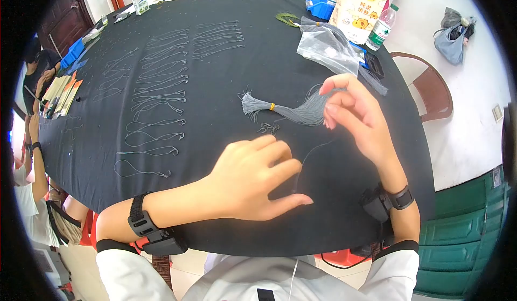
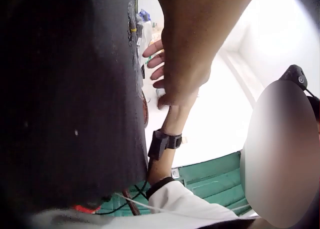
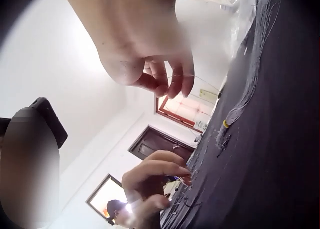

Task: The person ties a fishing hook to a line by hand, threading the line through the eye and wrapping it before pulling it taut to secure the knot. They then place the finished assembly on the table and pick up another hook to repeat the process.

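Observation:
My right hand point(image 1: 358, 112) is raised over the right of the table, its curled fingers and thumb pinching a thin grey line point(image 1: 312, 151). Part of that line crosses the fingertips in the right wrist view. Over the front middle of the table is my left hand point(image 1: 253, 180), thumb stretched out and apart from the bent index finger, with nothing seen between them. Behind the hands lies a bundle of grey lines point(image 1: 293, 112) tied with a yellow band point(image 1: 272, 107). A small heap of dark fishing hooks point(image 1: 269, 128) sits just in front of it.
Looped lines with hooks point(image 1: 156, 136) lie in rows on the left of the black-covered table point(image 1: 215, 96). At the back right are a clear plastic bag point(image 1: 328, 47), a water bottle point(image 1: 381, 29) and a blue bin point(image 1: 320, 6). Other people sit along the left edge.

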The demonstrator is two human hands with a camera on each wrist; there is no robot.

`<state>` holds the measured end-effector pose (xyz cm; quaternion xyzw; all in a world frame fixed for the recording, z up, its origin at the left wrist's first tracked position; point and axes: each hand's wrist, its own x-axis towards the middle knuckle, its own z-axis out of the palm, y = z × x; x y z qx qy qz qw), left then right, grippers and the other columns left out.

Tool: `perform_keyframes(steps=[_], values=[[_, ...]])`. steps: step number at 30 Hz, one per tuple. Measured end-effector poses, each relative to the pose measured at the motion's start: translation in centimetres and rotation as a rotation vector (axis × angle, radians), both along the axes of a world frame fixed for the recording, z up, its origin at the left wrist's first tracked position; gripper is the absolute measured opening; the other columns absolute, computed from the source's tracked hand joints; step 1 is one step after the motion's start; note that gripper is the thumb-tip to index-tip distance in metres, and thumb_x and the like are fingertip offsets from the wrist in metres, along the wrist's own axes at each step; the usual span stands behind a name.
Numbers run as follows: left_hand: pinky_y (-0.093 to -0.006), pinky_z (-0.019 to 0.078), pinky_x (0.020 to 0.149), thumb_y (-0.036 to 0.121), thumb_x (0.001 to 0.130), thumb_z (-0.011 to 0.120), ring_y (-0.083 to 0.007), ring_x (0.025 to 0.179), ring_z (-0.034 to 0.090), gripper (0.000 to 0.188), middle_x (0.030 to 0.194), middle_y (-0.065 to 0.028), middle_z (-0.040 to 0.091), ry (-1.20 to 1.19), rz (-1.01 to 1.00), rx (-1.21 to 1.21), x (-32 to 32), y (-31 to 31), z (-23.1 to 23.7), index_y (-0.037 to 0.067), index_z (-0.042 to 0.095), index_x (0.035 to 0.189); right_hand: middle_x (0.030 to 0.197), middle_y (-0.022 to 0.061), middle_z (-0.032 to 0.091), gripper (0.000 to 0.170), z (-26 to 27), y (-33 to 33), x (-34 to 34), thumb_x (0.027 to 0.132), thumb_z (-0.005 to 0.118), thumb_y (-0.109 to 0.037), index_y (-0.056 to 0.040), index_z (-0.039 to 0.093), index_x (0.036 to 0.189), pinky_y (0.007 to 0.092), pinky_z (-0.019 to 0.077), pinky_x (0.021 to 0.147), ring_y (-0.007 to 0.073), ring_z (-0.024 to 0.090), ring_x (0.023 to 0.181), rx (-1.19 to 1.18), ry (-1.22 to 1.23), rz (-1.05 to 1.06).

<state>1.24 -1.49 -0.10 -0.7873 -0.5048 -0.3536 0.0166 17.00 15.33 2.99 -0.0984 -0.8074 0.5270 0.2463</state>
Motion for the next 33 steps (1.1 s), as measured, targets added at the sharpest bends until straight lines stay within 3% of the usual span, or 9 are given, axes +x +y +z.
perform_keyframes(steps=[4,6,8,12,20,26,27,30,33], values=[[-0.0275,0.0505,0.056,0.017,0.066,0.083,-0.0178,0.073,0.062,0.034,0.096,-0.0100,0.061,-0.230,0.297,0.111,0.5,0.7,1.5,0.005,0.066,0.093,0.069,0.0019,0.056,0.020,0.9,-1.2,0.8,0.090,0.052,-0.002,-0.0036,0.051,0.110,0.0235,0.0417,0.067,0.0076,0.052,0.067,0.209,-0.069,0.080],[-0.0228,0.0497,0.053,0.008,0.074,0.076,-0.0143,0.079,0.063,0.025,0.102,-0.0100,0.061,-0.287,0.217,0.017,-0.4,1.1,1.2,0.002,0.066,0.097,0.069,0.0025,0.057,0.021,1.0,-1.6,1.0,0.089,0.053,-0.001,-0.0036,0.052,0.110,0.0249,0.0425,0.067,0.0087,0.053,0.065,0.283,-0.052,0.113],[-0.0225,0.0497,0.053,0.005,0.079,0.072,-0.0136,0.079,0.064,0.020,0.101,-0.0099,0.063,-0.288,0.034,-0.014,-1.9,1.9,-0.5,0.001,0.067,0.098,0.068,0.0021,0.057,0.022,0.8,-1.4,1.4,0.089,0.054,-0.001,-0.0035,0.052,0.110,0.0250,0.0425,0.068,0.0089,0.054,0.065,0.337,-0.051,0.129],[-0.0219,0.0517,0.059,0.002,0.088,0.062,-0.0113,0.071,0.064,0.012,0.090,-0.0068,0.068,-0.598,0.113,-0.402,-1.5,1.5,0.9,-0.002,0.066,0.098,0.068,0.0028,0.058,0.019,0.1,-0.1,2.0,0.087,0.054,-0.001,-0.0029,0.054,0.106,0.0245,0.0427,0.068,0.0089,0.056,0.066,0.353,-0.067,0.071],[-0.0201,0.0487,0.056,0.005,0.090,0.060,-0.0073,0.066,0.061,0.010,0.079,-0.0051,0.067,-0.596,0.261,-0.518,-3.1,2.1,1.2,-0.001,0.066,0.096,0.071,0.0056,0.064,0.015,-1.2,2.0,2.3,0.084,0.054,-0.002,-0.0024,0.059,0.098,0.0278,0.0476,0.068,0.0116,0.062,0.070,0.338,-0.198,-0.093],[-0.0207,0.0463,0.055,0.008,0.086,0.062,-0.0070,0.066,0.060,0.010,0.079,-0.0038,0.066,-0.554,0.229,-0.476,-3.7,2.4,0.0,-0.001,0.066,0.090,0.090,0.0089,0.067,0.023,-2.7,0.8,1.2,0.081,0.065,-0.010,-0.0044,0.061,0.103,0.0353,0.0485,0.081,0.0279,0.063,0.089,0.596,-0.253,-0.128],[-0.0212,0.0461,0.056,0.008,0.085,0.063,-0.0071,0.067,0.059,0.010,0.080,-0.0037,0.065,-0.517,0.235,-0.458,-3.8,2.4,0.0,-0.001,0.066,0.089,0.107,0.0117,0.063,0.033,-3.1,0.3,0.9,0.078,0.070,-0.014,-0.0049,0.060,0.108,0.0384,0.0469,0.085,0.0303,0.060,0.098,0.779,-0.149,-0.267],[-0.0225,0.0458,0.058,0.007,0.083,0.064,-0.0074,0.071,0.059,0.009,0.082,-0.0039,0.064,-0.437,0.196,-0.318,-4.0,2.4,-0.1,0.000,0.067,0.088,0.117,0.0138,0.059,0.037,-1.7,-0.9,-0.1,0.078,0.071,-0.015,-0.0058,0.059,0.113,0.0404,0.0464,0.087,0.0300,0.058,0.102,0.922,-0.065,-0.299],[-0.0233,0.0457,0.059,0.006,0.081,0.064,-0.0085,0.073,0.060,0.009,0.085,-0.0046,0.064,-0.470,0.161,-0.358,-3.8,2.3,0.3,0.001,0.067,0.089,0.103,0.0085,0.063,0.033,-2.3,-2.7,-1.1,0.082,0.068,-0.010,-0.0047,0.059,0.113,0.0265,0.0484,0.065,0.0149,0.061,0.072,0.332,-0.134,-0.090]])
